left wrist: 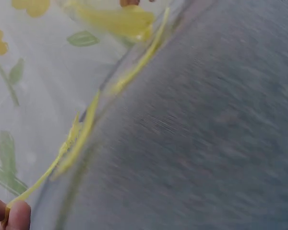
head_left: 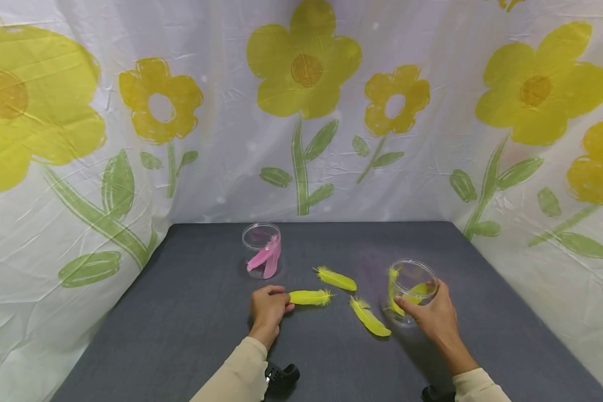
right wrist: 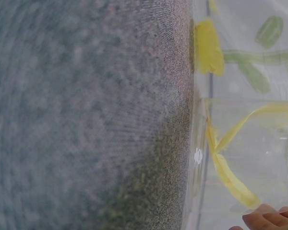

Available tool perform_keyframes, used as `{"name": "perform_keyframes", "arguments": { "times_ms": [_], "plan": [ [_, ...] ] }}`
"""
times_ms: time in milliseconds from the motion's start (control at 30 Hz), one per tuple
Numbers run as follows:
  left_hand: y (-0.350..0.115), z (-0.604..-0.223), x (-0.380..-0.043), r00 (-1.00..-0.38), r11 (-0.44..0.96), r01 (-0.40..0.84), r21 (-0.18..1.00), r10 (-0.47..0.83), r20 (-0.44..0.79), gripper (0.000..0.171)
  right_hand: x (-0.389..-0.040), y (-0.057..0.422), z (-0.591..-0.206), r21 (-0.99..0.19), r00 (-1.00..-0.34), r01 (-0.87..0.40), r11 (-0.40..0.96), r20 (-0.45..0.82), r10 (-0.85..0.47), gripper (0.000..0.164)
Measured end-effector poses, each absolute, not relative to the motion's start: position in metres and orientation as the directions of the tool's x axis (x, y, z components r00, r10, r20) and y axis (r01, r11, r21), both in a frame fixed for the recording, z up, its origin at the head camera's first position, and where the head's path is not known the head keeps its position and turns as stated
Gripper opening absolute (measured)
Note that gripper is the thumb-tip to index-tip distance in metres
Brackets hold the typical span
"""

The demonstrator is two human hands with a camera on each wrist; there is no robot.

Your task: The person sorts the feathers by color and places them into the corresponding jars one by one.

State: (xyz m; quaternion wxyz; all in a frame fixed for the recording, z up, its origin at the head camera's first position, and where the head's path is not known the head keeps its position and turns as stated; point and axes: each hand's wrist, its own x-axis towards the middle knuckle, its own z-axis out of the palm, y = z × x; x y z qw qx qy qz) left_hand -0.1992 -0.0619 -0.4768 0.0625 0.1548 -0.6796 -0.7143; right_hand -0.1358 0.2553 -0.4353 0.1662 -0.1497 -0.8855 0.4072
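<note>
My left hand (head_left: 269, 310) pinches a yellow feather (head_left: 310, 297) by one end, its fluffy end pointing right. The left wrist view shows thumb and finger closed on that feather (left wrist: 43, 177). My right hand (head_left: 436, 314) grips a clear plastic jar (head_left: 416, 268) from its right side, thumb across the front. Yellow feathers (head_left: 394, 293) stand inside this open jar; the right wrist view shows them leaning within the clear wall. Two more yellow feathers lie on the dark table between the hands, one feather (head_left: 335, 278) farther back and another feather (head_left: 370, 317) nearer.
A second clear jar (head_left: 261, 237) holding pink feathers (head_left: 265, 258) stands at the back left of the dark table (head_left: 181, 312). A white curtain (head_left: 216, 111) printed with yellow flowers hangs behind and along both sides.
</note>
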Motion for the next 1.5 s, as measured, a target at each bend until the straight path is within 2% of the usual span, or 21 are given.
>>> {"name": "perform_keyframes", "arguments": {
  "times_ms": [567, 867, 1133, 1500],
  "plan": [
    [-0.014, -0.39, -0.213, -0.984, -0.109, 0.117, 0.987, -0.149, 0.1, 0.019, -0.135, 0.26, -0.435, -0.773, -0.896, 0.128, 0.622, 0.179, 0.407, 0.107],
    [0.016, -0.35, -0.212, -0.98, -0.041, 0.189, 0.981, -0.07, 0.186, 0.018, -0.136, 0.26, -0.434, -0.77, -0.898, 0.118, 0.627, 0.187, 0.399, 0.108],
    [0.037, -0.338, -0.209, -0.977, -0.032, 0.215, 0.976, -0.011, 0.215, 0.021, -0.137, 0.259, -0.434, -0.766, -0.894, 0.11, 0.633, 0.202, 0.399, 0.105],
    [0.065, -0.344, -0.204, -0.98, 0.035, 0.201, 0.979, 0.018, 0.2, 0.024, -0.138, 0.256, -0.437, -0.772, -0.899, 0.125, 0.623, 0.177, 0.4, 0.108]
  ]
}}
